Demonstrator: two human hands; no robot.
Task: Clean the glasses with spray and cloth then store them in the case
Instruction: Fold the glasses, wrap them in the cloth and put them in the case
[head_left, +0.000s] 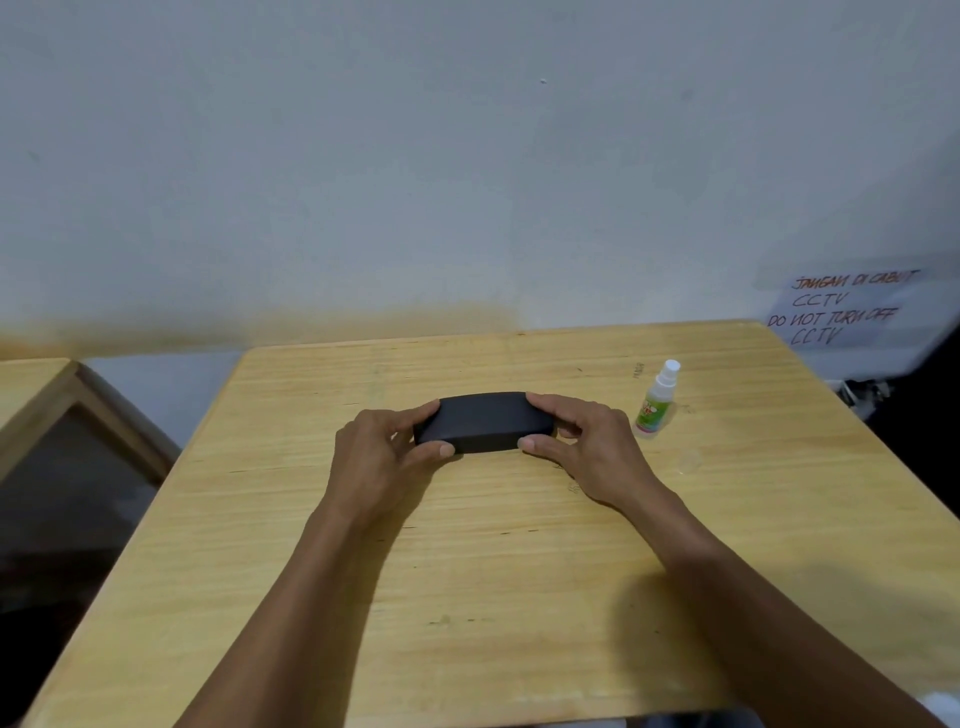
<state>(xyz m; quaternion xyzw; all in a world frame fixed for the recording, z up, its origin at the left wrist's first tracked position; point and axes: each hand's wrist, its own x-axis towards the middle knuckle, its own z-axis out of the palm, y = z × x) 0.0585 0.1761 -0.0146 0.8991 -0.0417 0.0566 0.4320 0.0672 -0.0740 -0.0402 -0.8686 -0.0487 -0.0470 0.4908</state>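
Note:
A closed black glasses case (484, 420) lies flat near the middle of the wooden table (467, 561). My left hand (382, 457) grips its left end, thumb at the front and fingers over the top. My right hand (582, 441) grips its right end in the same way. A small spray bottle (655, 402) with a white cap and green label stands upright just right of the case. No glasses or cloth are visible.
A grey wall rises right behind the table. A paper sign (841, 306) with handwriting hangs at the far right. A second wooden table (47, 410) stands to the left across a gap. A small clear cap (690, 460) lies right of my right hand.

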